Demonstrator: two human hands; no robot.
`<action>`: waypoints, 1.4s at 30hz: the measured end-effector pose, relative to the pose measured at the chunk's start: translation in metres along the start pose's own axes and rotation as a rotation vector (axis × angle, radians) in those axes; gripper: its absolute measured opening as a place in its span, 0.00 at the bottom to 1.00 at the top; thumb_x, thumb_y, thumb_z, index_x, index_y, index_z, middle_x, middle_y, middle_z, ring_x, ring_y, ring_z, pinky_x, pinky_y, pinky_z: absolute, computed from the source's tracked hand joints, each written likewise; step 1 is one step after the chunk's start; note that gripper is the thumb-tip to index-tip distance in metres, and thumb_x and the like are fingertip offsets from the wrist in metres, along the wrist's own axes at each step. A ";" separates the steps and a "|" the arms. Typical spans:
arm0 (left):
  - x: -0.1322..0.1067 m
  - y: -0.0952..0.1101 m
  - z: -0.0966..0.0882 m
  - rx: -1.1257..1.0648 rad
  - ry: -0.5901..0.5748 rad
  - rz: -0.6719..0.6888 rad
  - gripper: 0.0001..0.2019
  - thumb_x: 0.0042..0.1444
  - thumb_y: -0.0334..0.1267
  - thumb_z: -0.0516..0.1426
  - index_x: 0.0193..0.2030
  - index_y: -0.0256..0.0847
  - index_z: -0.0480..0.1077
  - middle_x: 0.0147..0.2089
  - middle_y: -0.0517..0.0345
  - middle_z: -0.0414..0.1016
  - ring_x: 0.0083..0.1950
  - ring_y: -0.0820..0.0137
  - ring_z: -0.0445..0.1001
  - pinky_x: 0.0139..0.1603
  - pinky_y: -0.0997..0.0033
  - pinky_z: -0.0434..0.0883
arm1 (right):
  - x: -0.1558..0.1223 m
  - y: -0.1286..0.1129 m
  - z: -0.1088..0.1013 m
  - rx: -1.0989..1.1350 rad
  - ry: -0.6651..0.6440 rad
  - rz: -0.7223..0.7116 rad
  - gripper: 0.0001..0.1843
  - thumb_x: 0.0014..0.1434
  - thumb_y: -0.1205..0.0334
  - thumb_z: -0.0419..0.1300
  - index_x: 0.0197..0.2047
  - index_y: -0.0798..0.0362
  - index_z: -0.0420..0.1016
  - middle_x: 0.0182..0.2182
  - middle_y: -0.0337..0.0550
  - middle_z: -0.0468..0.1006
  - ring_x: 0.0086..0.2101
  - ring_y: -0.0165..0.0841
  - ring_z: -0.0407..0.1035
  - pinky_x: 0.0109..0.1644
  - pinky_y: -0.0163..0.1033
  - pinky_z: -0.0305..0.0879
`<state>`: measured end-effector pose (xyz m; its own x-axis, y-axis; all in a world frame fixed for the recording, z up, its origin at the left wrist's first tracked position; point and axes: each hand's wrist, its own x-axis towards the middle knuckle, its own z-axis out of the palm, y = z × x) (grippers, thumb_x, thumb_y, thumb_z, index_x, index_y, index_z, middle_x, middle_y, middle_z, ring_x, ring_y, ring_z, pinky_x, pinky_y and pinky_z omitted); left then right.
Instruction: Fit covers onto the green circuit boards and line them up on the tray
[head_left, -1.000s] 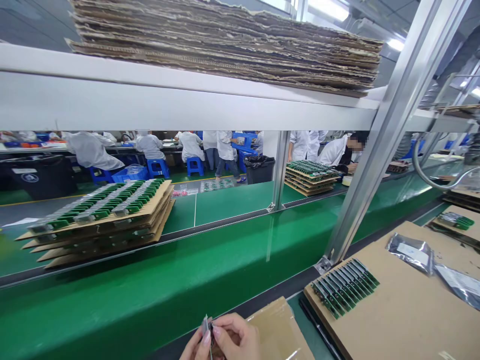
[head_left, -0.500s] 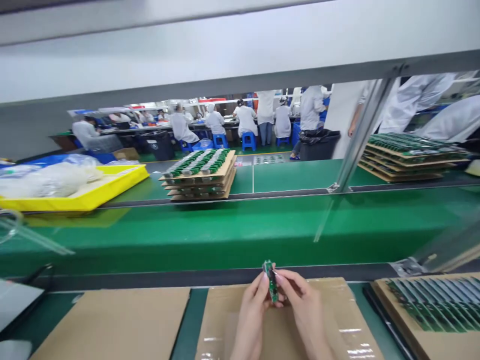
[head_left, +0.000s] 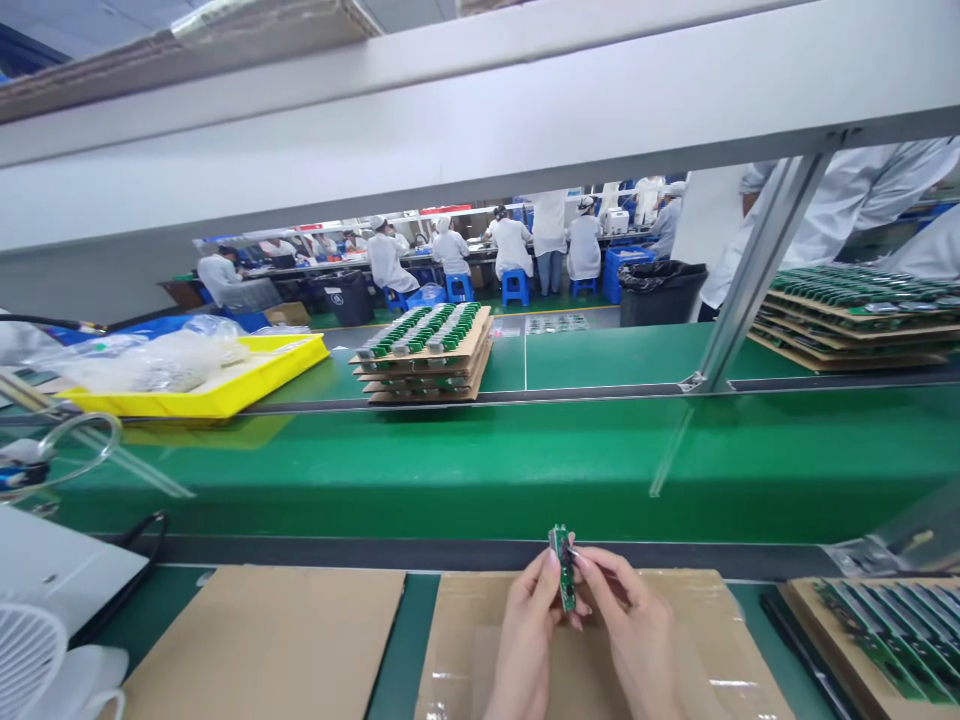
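Note:
A small, narrow green circuit board (head_left: pixel 565 580) with dark parts on its face stands nearly upright between my hands. My left hand (head_left: pixel 529 610) grips it from the left, thumb along its edge. From the other side, my right hand (head_left: pixel 626 610) pinches with thumb and forefinger at the board's upper right edge; whether a tiny part is between those fingertips I cannot tell. Both hands are above a taped cardboard sheet (head_left: pixel 457 650). On the right, several similar boards (head_left: pixel 892 630) lie in a slanted row on another cardboard piece.
A plain cardboard sheet (head_left: pixel 277 640) lies on the left, beside a white fan-like device (head_left: pixel 45 660). Beyond the green belt (head_left: pixel 450 460) are layered stacks of boards (head_left: pixel 424 350) and a yellow tray (head_left: pixel 225 395) with plastic bags. A metal post (head_left: pixel 765 270) rises at right.
My view has turned slightly left, so the scene sits further right and the white device now shows. Both hands keep hold of the board, with only slight finger movement.

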<state>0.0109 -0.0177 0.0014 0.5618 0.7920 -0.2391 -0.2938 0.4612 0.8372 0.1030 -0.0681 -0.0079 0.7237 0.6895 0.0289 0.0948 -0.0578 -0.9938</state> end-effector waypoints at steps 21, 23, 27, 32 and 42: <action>-0.005 0.008 0.008 0.177 0.037 0.040 0.25 0.55 0.51 0.59 0.51 0.33 0.71 0.32 0.53 0.71 0.28 0.76 0.63 0.25 0.79 0.56 | -0.004 -0.007 -0.004 -0.016 -0.036 -0.005 0.18 0.51 0.43 0.58 0.31 0.48 0.80 0.35 0.43 0.80 0.30 0.35 0.72 0.34 0.34 0.68; -0.004 0.009 0.009 0.191 0.045 0.042 0.25 0.53 0.51 0.60 0.51 0.33 0.72 0.32 0.54 0.71 0.27 0.76 0.63 0.24 0.79 0.56 | -0.004 -0.005 -0.004 0.003 -0.033 0.042 0.18 0.51 0.43 0.59 0.32 0.49 0.80 0.33 0.43 0.80 0.27 0.34 0.71 0.32 0.34 0.67; -0.001 0.006 0.007 0.240 0.069 0.056 0.26 0.51 0.51 0.62 0.51 0.34 0.72 0.31 0.54 0.71 0.27 0.75 0.64 0.24 0.78 0.57 | 0.000 0.001 -0.003 0.066 -0.018 0.145 0.19 0.48 0.43 0.62 0.32 0.51 0.80 0.31 0.44 0.80 0.29 0.37 0.71 0.33 0.35 0.65; 0.003 0.001 0.005 0.434 0.204 0.180 0.21 0.47 0.47 0.63 0.46 0.38 0.75 0.32 0.56 0.70 0.31 0.70 0.67 0.31 0.74 0.65 | -0.002 0.002 0.002 0.264 -0.127 0.201 0.22 0.48 0.40 0.62 0.34 0.52 0.78 0.34 0.46 0.79 0.38 0.40 0.70 0.42 0.38 0.65; -0.012 0.010 0.022 0.754 0.373 0.257 0.16 0.48 0.38 0.62 0.45 0.48 0.77 0.31 0.61 0.65 0.28 0.72 0.65 0.30 0.76 0.66 | 0.006 -0.007 -0.009 0.545 -0.313 0.323 0.18 0.49 0.46 0.65 0.31 0.54 0.78 0.31 0.45 0.78 0.33 0.34 0.67 0.41 0.36 0.64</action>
<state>0.0189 -0.0314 0.0231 0.2202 0.9749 -0.0331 0.2864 -0.0322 0.9576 0.1126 -0.0700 0.0000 0.4198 0.8787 -0.2271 -0.5066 0.0193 -0.8620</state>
